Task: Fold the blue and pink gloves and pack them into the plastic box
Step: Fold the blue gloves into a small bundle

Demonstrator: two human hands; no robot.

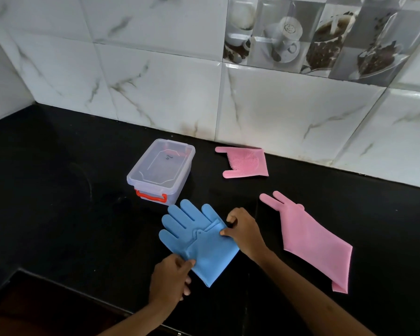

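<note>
Pinching opposite edges of the blue gloves (pixel 199 241), apparently 2 stacked, the left hand (pixel 171 278) grips near the cuff and the right hand (pixel 244 230) the thumb side, likely aligning them for folding. Just beyond stands the lidded plastic box (pixel 161 169); 2 pink gloves (pixel 310 236) wait rightward.

Two pink gloves are seen: one folded glove (pixel 246 162) lies to the right of the plastic box (pixel 161 169), by the wall, and one flat glove (pixel 310 238) lies further right and nearer. Blue gloves (pixel 199 238) are stacked just in front of the box; two appear to be layered. One box is counted. Two hands are counted, the left hand (pixel 171 278) and the right hand (pixel 244 230).
</note>
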